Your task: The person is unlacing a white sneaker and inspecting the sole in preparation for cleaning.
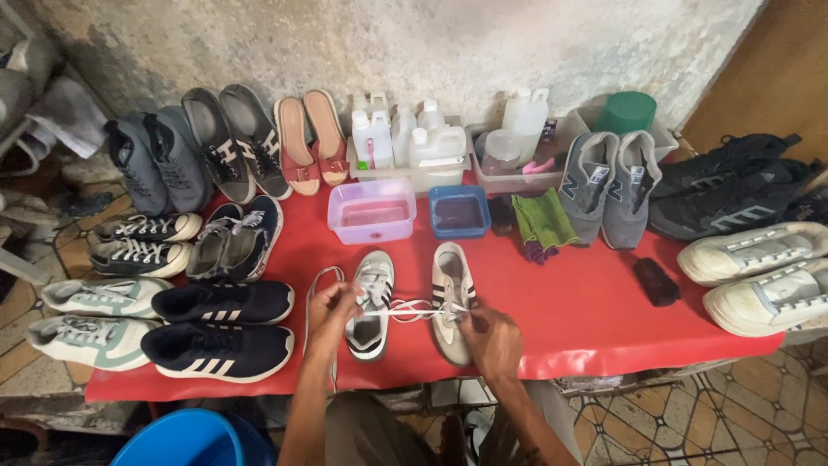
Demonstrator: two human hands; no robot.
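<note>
Stretching a white shoelace [405, 311] taut between them, the left hand [332, 302] and right hand [490, 338] each pinch one end above a pair of white sneakers [412, 298] set near the red counter's [586, 319] front edge, within easy reach.

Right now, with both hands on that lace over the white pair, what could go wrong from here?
1. The white lace is stretched between the left hand and right hand across both white shoes; a hard pull could drag one toward the red table's front edge.
2. The pink tub and blue tub appear to hold liquid just behind; a shoe shoved backward might slosh them.
</note>
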